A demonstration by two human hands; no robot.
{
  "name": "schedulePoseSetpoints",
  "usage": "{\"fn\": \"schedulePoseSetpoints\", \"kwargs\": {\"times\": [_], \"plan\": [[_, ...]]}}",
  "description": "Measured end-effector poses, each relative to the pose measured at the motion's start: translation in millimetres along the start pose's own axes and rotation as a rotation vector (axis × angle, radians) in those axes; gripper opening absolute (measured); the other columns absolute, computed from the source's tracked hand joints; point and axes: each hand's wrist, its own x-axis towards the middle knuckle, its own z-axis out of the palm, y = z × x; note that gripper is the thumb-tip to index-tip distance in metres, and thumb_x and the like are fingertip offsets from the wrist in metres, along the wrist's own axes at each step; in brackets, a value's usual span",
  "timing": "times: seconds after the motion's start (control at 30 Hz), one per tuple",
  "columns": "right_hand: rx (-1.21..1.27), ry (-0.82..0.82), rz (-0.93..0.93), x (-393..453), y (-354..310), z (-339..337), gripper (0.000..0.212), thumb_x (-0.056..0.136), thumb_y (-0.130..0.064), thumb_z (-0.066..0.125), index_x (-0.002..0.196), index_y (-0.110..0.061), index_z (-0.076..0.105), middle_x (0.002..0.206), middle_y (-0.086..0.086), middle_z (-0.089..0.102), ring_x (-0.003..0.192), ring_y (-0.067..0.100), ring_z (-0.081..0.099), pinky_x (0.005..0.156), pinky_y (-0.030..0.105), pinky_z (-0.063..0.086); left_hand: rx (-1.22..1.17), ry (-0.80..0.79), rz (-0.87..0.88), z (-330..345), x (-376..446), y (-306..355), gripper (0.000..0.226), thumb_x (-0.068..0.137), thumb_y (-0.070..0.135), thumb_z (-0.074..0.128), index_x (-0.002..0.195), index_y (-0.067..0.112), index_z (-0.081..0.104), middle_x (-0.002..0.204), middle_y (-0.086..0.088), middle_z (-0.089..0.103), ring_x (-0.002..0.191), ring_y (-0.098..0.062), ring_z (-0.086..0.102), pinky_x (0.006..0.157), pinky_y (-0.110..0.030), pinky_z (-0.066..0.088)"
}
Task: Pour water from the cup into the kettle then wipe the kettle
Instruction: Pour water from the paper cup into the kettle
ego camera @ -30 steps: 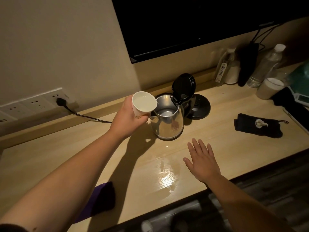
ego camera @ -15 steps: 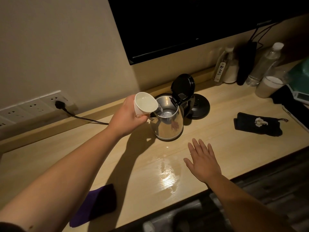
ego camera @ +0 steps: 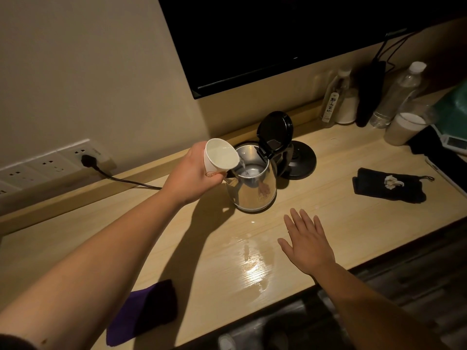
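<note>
My left hand (ego camera: 192,176) grips a white paper cup (ego camera: 219,157), tilted to the right over the mouth of a steel kettle (ego camera: 255,190). A thin stream of water runs from the cup's rim into the kettle. The kettle stands on the wooden counter (ego camera: 328,213) with its black lid (ego camera: 275,128) flipped up. My right hand (ego camera: 307,245) lies flat and open on the counter in front of the kettle. A purple cloth (ego camera: 142,311) lies at the counter's front edge, partly under my left forearm.
The kettle's black base (ego camera: 300,160) sits behind it, its cord plugged into a wall socket (ego camera: 87,160). A wet patch (ego camera: 252,263) shines on the counter. A black pouch (ego camera: 389,185), bottles (ego camera: 396,97) and a cup (ego camera: 404,128) are at right. A dark screen (ego camera: 278,34) hangs above.
My left hand has tipped the cup further toward the kettle, and water now streams out of it. My right hand has stayed flat on the counter.
</note>
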Motion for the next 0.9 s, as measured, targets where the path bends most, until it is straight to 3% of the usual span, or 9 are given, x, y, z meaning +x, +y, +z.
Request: {"fn": "schedulePoseSetpoints", "kwargs": {"times": [0.53,0.67,0.9], "plan": [[-0.022,-0.031,-0.006,-0.7,-0.6,-1.9,0.099,0.075,-0.069,-0.031,0.157,-0.023,0.0,0.165,0.004,-0.009,0.15,0.025,-0.015,0.12,0.049,-0.008,0.022,-0.035,0.039,-6.1,1.7,8.1,0.072,0.079,0.034,0.075,0.139,0.022,0.038,0.134,-0.003,0.047,0.116,-0.018,0.048,0.087,-0.028,0.04],[-0.003,-0.023,-0.004,-1.0,-0.5,-1.4,0.099,0.078,-0.07,-0.027,0.157,-0.021,0.007,0.165,0.005,-0.003,0.15,0.025,-0.012,0.121,0.05,-0.006,0.025,-0.052,0.049,-8.2,3.8,8.7,0.071,0.079,0.033,0.074,0.139,0.022,0.039,0.136,-0.003,0.047,0.118,-0.019,0.048,0.091,-0.031,0.042],[-0.014,-0.027,-0.003,-1.2,-1.9,-3.8,0.102,0.074,-0.07,-0.032,0.157,-0.022,0.003,0.165,0.004,-0.007,0.15,0.025,-0.013,0.121,0.05,-0.006,0.052,-0.059,0.076,-7.5,6.3,8.1,0.072,0.078,0.035,0.075,0.139,0.022,0.039,0.134,-0.002,0.048,0.117,-0.017,0.048,0.091,-0.032,0.043]]}}
